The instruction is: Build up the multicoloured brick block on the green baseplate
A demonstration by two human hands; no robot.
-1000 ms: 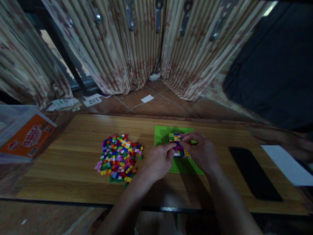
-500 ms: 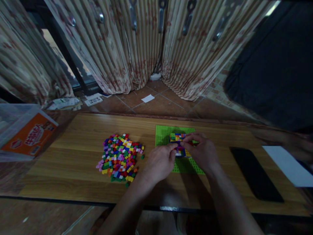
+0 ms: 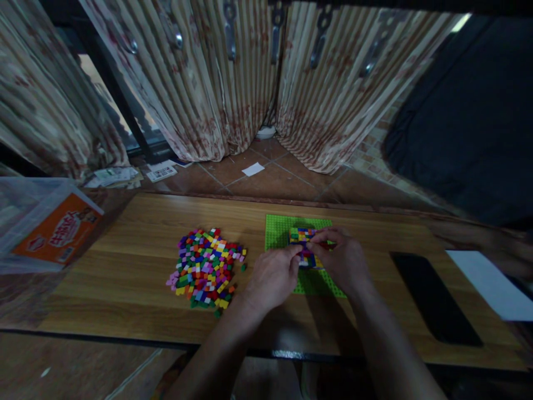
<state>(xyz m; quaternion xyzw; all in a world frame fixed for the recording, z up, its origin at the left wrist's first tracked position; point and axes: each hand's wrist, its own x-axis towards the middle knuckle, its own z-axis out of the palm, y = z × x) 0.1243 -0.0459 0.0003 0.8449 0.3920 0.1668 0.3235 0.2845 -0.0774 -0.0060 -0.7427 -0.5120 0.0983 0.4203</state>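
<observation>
A low build of multicoloured toy bricks [image 3: 302, 232] stands on a green studded baseplate [image 3: 278, 224]. At its left side is my left hand [image 3: 275, 278], fingers closed and tips touching the build's near part. From the right, my right hand [image 3: 343, 258] reaches over the build with thumb and forefinger pinched together. Both sets of fingertips almost meet above the bricks. Whatever they pinch is too small and too covered to make out. My hands hide the build's right and lower left portions. A spread pile of loose toy bricks [image 3: 206, 264] lies left of my left hand.
The wooden table [image 3: 125, 300] carries everything. A black flat slab [image 3: 435, 297] and a white sheet [image 3: 489, 283] lie to the right. A clear plastic tub [image 3: 37, 189] with an orange label stands at the left. Striped curtains [image 3: 233, 105] hang beyond the table.
The camera view has shifted slightly, so the scene sits a little lower. My hands keep the same pose at the brick build, with barely any visible finger movement.
</observation>
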